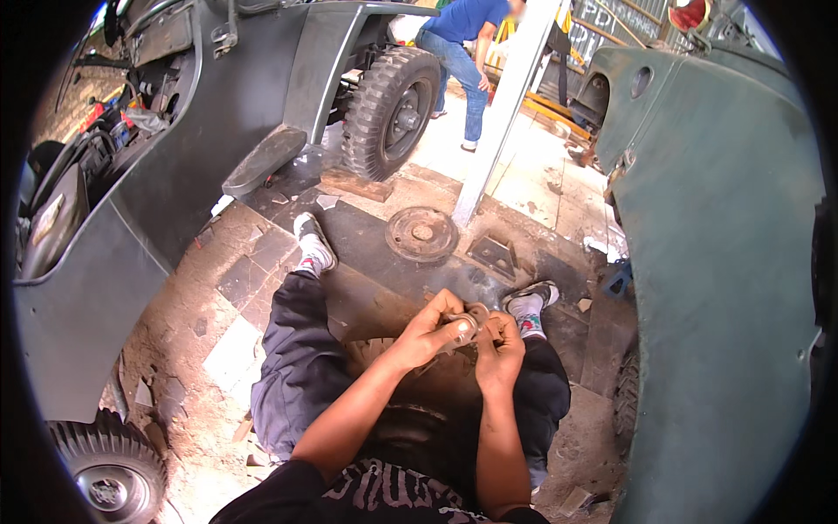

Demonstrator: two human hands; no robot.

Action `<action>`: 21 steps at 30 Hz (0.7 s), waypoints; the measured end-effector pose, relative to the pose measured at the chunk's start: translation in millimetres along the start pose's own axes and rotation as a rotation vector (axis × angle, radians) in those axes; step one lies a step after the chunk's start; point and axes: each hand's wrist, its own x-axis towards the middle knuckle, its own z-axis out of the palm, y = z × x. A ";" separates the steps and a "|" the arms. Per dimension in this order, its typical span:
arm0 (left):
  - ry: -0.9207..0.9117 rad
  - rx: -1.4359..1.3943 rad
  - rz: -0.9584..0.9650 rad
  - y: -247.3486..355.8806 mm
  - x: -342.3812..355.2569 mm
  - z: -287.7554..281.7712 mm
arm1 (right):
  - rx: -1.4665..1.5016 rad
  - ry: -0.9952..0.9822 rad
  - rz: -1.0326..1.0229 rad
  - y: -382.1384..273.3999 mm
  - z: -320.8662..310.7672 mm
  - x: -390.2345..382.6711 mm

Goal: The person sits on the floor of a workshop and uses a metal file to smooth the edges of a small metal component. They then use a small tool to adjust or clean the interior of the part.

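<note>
Both hands are raised between my spread knees, closed around a small round metal part (468, 323), its detail too small to make out. My left hand (428, 341) grips it from the left with the thumb laid across it. My right hand (500, 354) pinches it from the right, fingertips curled. Just beneath them a dark knobbly tyre (375, 356) shows, partly hidden by my arms and body. Beyond my feet a round rusty plate (422, 233) lies on the floor, beside a small dark rectangular metal piece (491, 258).
A grey vehicle (148, 218) with a treaded wheel (387, 113) flanks my left, a green vehicle (716, 288) my right. A white post (497, 131) rises ahead. Behind it a person in blue (458, 44) bends over. A wooden board (353, 183) lies by the wheel.
</note>
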 end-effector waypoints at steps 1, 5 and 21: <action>0.035 -0.009 0.015 2.4 1.0 6.7 | -0.069 -0.015 0.011 -3.4 -7.2 1.1; 0.106 -0.058 0.093 -14.2 -9.5 17.9 | -0.082 -0.047 0.083 -11.6 -19.3 -14.4; 0.108 -0.078 0.182 5.1 -30.5 -7.5 | 0.562 0.136 0.362 -14.4 -13.4 -30.6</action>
